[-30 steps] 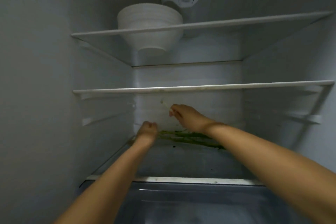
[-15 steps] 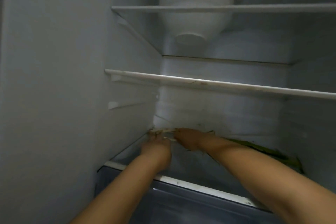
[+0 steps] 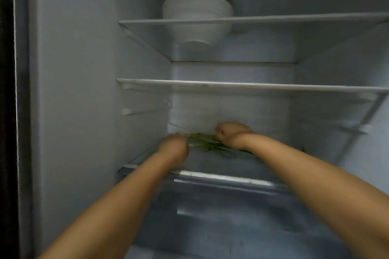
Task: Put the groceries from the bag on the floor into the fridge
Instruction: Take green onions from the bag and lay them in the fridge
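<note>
Both hands reach deep onto the lowest glass shelf [image 3: 221, 176], left hand [image 3: 174, 148] and right hand [image 3: 232, 133] curled, grip unclear through blur, settling green onions [image 3: 208, 143] near the back wall; next comes letting go and returning to the bag.

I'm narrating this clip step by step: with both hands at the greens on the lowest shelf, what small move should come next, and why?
Probably let go and draw both hands back out. The greens already lie flat on the lowest shelf, with the left hand and right hand resting at them, so that item looks placed.
</note>
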Demonstrator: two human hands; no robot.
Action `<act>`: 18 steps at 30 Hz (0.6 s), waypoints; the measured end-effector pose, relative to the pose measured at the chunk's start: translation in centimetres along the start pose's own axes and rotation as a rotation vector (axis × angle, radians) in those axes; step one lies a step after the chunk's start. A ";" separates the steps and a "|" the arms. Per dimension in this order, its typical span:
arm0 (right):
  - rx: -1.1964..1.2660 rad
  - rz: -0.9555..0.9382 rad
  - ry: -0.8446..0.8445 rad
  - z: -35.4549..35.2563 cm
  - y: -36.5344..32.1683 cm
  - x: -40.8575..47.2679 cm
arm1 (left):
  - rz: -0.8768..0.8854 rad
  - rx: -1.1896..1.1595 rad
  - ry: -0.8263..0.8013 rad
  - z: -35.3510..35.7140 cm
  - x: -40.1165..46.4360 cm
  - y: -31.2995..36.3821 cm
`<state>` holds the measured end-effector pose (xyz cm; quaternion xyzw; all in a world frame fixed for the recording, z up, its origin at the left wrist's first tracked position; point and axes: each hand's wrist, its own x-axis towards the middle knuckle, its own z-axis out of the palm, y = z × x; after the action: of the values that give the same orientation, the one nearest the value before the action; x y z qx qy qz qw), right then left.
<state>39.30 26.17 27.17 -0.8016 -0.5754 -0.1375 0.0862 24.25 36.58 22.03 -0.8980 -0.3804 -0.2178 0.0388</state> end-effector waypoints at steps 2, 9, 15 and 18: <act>0.061 0.077 0.116 0.0 -0.7 -2.0 | 0.067 -0.072 0.175 -1.0 -1.3 1.1; 0.070 0.134 0.458 1.6 -3.0 -8.8 | 0.218 -0.507 0.495 -1.9 -6.0 3.8; 0.160 0.144 0.546 5.1 -5.7 -15.7 | 0.204 -0.608 0.500 -1.1 -11.5 3.0; 0.105 0.099 0.538 6.0 -6.8 -18.9 | 0.164 -0.600 0.423 -0.6 -15.4 2.0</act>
<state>27.91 13.19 15.27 -0.7579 -0.4985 -0.3109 0.2836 15.99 24.77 16.28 -0.8321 -0.2103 -0.4962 -0.1309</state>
